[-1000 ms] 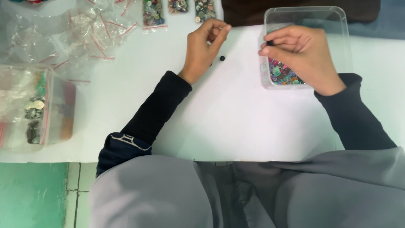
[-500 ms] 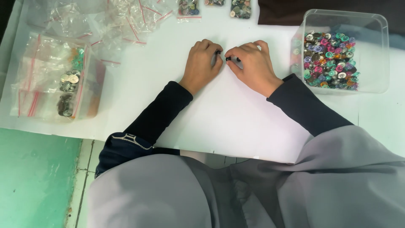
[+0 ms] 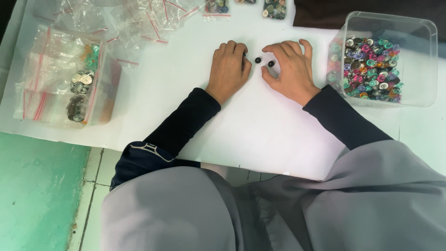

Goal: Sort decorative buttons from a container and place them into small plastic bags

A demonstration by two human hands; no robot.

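Two black buttons [image 3: 264, 62] lie side by side between both hands.

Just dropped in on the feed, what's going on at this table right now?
A person sits at a white table with both hands resting on it. Two small black buttons lie side by side between the left hand and the right hand; the right fingertips are close to one. A clear tub of colourful buttons sits to the right, and zip bags of buttons lie at the left.
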